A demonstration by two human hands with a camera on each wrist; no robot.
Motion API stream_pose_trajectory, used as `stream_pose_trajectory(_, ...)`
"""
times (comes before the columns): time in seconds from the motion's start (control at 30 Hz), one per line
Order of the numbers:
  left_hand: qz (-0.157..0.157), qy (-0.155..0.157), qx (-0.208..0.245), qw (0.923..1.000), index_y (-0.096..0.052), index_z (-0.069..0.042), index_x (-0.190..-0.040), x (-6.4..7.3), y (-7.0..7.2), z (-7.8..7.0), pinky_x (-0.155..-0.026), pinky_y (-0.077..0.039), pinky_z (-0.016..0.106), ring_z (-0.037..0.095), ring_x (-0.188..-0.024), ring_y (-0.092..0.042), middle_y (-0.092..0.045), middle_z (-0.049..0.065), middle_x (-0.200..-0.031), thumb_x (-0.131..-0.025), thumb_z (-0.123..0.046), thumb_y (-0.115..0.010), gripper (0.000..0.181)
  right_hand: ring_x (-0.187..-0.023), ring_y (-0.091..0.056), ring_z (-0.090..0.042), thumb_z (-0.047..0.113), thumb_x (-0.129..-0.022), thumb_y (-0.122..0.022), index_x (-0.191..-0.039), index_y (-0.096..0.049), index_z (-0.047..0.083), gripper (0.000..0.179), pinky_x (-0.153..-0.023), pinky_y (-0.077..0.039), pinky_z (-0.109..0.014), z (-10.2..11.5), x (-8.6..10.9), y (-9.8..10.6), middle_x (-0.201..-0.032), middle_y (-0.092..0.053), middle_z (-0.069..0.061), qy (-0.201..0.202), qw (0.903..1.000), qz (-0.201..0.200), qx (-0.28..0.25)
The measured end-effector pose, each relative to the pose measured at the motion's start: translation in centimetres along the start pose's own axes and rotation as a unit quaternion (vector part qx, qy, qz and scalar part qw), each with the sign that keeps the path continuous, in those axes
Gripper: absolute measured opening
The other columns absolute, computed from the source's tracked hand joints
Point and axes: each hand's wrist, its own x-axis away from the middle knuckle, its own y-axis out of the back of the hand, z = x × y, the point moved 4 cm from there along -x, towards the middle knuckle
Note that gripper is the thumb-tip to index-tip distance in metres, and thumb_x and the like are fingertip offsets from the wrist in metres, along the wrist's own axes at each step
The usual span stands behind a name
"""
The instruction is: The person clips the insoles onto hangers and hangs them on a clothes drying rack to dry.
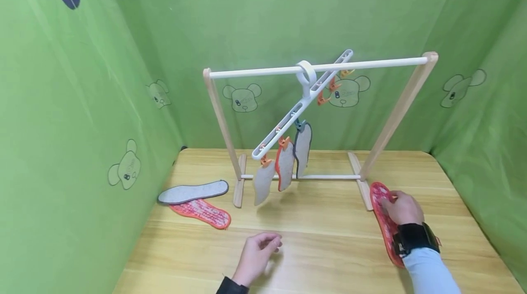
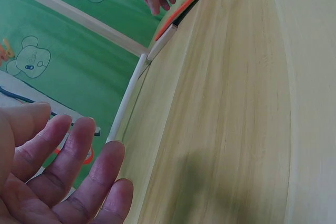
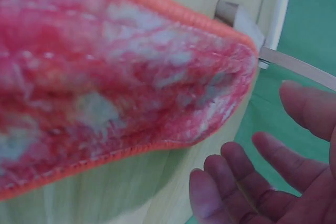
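A pink-red patterned insole [image 1: 387, 230] with an orange-red edge lies at the right of the table. Over its far half is my right hand [image 1: 405, 211]. In the right wrist view, the fingers of this hand [image 3: 278, 182] are loosely bent beside the insole's tip [image 3: 210, 87], with nothing between them. My left hand [image 1: 255, 255] is empty above the front of the table, its fingers relaxed and slightly bent. From a white clip hanger [image 1: 306, 99] hang three insoles: a pale one [image 1: 263, 182], a red-edged one [image 1: 285, 166] and a dark-edged one [image 1: 303, 150].
A wooden rack with a white top rail [image 1: 255, 73] carries the hanger. Several orange and yellow clips [image 1: 332, 84] hang unused on its far half. At the left, a grey insole [image 1: 193, 192] overlaps a red one [image 1: 203, 213]. Green fabric walls [image 1: 103, 157] surround the table.
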Motion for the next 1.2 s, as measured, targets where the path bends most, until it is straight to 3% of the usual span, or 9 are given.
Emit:
stream_pose_trajectory(0.17,0.01,-0.002,0.001,0.9999,-0.072,-0.004,-0.108,-0.3,-0.6,-0.8,-0.077,-0.056,0.025,0.021,-0.085,-0.069,-0.073,0.003,-0.094,-0.096,-0.024,-0.066,0.025,-0.104,-0.051,-0.057,0.035,-0.095,-0.062,-0.129,-0.046,-0.018,0.065,-0.084,-0.045,-0.061,-0.3,-1.0,-0.9,-0.121,-0.049,-0.045,-0.025,0.9993,0.023,0.016)
stream_pose_trajectory(0.5,0.032,-0.039,-0.011,0.9987,-0.07,-0.005,-0.114,-2.4,-2.6,-4.2,-0.08,-0.054,0.023,0.016,-0.087,-0.069,-0.074,0.001,-0.098,-0.096,-0.024,-0.065,0.027,-0.104,-0.045,-0.056,0.038,-0.092,-0.066,-0.134,-0.039,-0.016,0.074,-0.088,-0.041,-0.064,-0.7,-1.3,-1.5,-0.118,-0.045,-0.045,-0.062,0.9976,0.031,0.01)
stream_pose_trajectory(0.77,0.036,-0.113,-0.024,0.9927,-0.067,-0.007,-0.121,-5.9,-4.0,-9.2,-0.084,-0.054,0.023,0.01,-0.093,-0.068,-0.072,0.001,-0.106,-0.096,-0.024,-0.065,0.03,-0.107,-0.041,-0.059,0.04,-0.089,-0.069,-0.137,-0.034,-0.015,0.081,-0.09,-0.039,-0.064,-1.2,-1.5,-1.7,-0.119,-0.043,-0.047,-0.078,0.9965,0.028,-0.008)
stream_pose_trajectory(1.0,0.03,-0.191,-0.038,0.9804,-0.062,-0.006,-0.129,-9.2,-5.0,-14.6,-0.089,-0.052,0.024,0.01,-0.102,-0.065,-0.069,0.006,-0.116,-0.099,-0.024,-0.061,0.035,-0.121,-0.031,-0.064,0.045,-0.088,-0.071,-0.151,-0.005,-0.011,0.106,-0.101,-0.033,-0.068,-2.0,-1.2,-1.5,-0.135,-0.027,-0.049,-0.133,0.9867,0.06,-0.072)
stream_pose_trajectory(1.2,0.019,-0.218,-0.049,0.9745,-0.056,-0.004,-0.136,-11.4,-5.4,-18.7,-0.091,-0.051,0.023,0.013,-0.106,-0.064,-0.065,0.01,-0.125,-0.101,-0.023,-0.059,0.04,-0.121,-0.035,-0.062,0.039,-0.093,-0.065,-0.15,-0.007,-0.013,0.097,-0.1,-0.036,-0.067,-1.5,0.2,-0.5,-0.136,-0.029,-0.048,-0.129,0.986,0.055,-0.09)
